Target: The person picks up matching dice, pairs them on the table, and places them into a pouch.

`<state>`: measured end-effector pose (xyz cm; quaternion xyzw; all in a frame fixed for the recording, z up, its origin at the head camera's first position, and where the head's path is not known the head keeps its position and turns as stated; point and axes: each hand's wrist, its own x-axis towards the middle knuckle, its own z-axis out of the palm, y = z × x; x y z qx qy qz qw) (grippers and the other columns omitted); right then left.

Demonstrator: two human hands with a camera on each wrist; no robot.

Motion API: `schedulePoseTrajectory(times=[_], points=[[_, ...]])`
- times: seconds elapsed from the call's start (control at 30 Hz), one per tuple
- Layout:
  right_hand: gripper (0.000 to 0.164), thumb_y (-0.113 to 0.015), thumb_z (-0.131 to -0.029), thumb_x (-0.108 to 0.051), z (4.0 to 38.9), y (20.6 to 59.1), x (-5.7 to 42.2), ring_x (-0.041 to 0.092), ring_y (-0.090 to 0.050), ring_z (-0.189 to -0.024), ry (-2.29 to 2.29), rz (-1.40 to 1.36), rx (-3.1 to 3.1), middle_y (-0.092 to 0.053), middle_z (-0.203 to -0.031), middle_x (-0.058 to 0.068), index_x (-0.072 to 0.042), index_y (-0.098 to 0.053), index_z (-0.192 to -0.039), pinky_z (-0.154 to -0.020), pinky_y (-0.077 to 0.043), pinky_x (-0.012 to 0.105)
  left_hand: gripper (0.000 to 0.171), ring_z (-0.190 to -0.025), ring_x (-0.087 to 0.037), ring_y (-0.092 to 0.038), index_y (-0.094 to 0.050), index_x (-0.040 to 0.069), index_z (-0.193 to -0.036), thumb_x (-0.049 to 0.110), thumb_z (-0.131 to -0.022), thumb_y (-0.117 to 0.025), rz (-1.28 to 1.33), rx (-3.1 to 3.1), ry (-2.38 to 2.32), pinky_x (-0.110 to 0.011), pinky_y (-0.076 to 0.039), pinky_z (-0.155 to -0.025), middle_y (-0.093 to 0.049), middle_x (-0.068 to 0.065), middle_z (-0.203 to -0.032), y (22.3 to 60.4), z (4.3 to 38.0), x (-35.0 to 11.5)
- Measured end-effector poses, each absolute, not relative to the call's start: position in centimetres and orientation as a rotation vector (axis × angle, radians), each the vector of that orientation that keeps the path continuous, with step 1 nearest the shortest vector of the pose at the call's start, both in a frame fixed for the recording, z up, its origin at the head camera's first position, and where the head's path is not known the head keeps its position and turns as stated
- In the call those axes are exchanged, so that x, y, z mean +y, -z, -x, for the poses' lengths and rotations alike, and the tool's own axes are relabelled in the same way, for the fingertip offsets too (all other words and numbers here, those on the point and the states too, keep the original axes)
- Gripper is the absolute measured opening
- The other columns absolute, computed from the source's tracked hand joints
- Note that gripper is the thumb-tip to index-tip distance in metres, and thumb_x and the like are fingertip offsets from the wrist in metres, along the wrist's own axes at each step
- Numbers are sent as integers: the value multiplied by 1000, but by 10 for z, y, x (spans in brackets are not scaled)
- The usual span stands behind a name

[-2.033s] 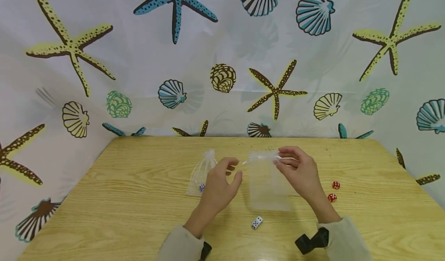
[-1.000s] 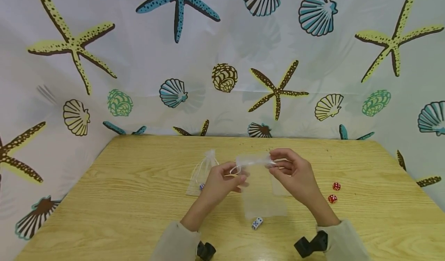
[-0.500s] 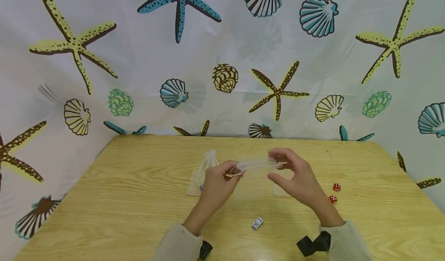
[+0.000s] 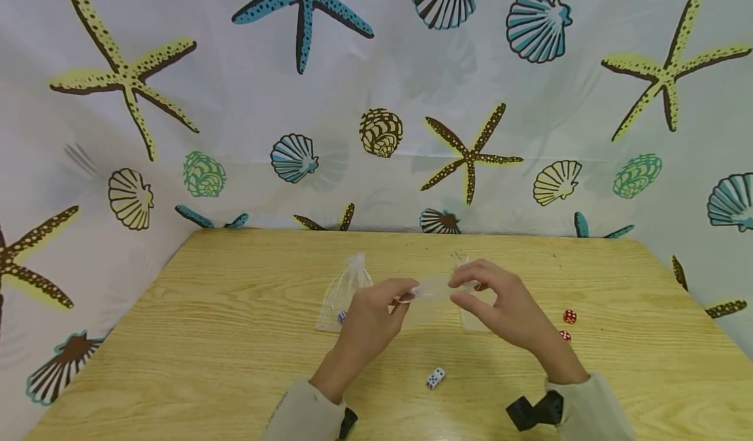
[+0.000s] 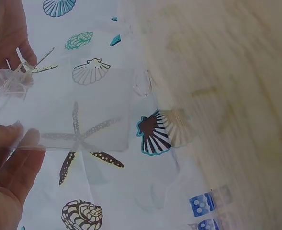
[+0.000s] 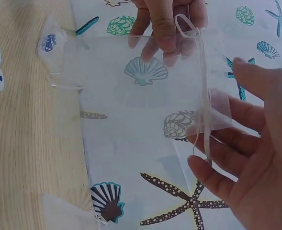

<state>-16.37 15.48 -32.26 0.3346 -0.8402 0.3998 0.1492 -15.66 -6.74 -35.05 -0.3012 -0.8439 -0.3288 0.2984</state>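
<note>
A sheer white drawstring bag [image 4: 432, 294] is held up between the two hands, its mouth edge and cords [image 6: 205, 96] towards the right hand in the right wrist view. My left hand [image 4: 372, 313] pinches one side of the bag between thumb and fingers. My right hand [image 4: 500, 304] is at the other side, its fingers touching the sheer cloth beside the cord while the thumb stands apart. Two white dice [image 4: 435, 378] lie on the table below the bag.
Left of the hands lies a second sheer bag [image 4: 329, 317] with blue dice [image 4: 342, 317] in it. A third bag [image 4: 473, 322] lies flat behind the right hand. Two red dice, one farther back [image 4: 569, 316], are on the wooden table [image 4: 206, 349] at right.
My left hand has come to the bag and taken hold of its left side. The bag has tipped from hanging down to nearly edge-on, and the right thumb has come off it.
</note>
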Motion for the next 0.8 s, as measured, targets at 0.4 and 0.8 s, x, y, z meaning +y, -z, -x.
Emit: schedulePoseTrajectory(times=[0.4, 0.8], points=[[6, -67, -88, -9, 160, 319, 152, 6, -61, -72, -1173, -761, -2450, -70, -84, 0, -11, -73, -88, -67, -53, 25, 20, -73, -11, -69, -70, 9, -96, 2, -78, -75, 910, -2140, 561, -20, -54, -61, -73, -2, -86, 348, 155, -64], [25, -78, -76, -5, 161, 324, 146, 20, -62, -79, -1016, -735, -2421, -69, -100, 7, -6, -70, -99, -64, -53, 26, 36, -77, -16, -67, -61, 6, -116, 2, -82, -71, 837, -2270, 653, -23, -54, -60, -69, -8, -107, 348, 154, -63]])
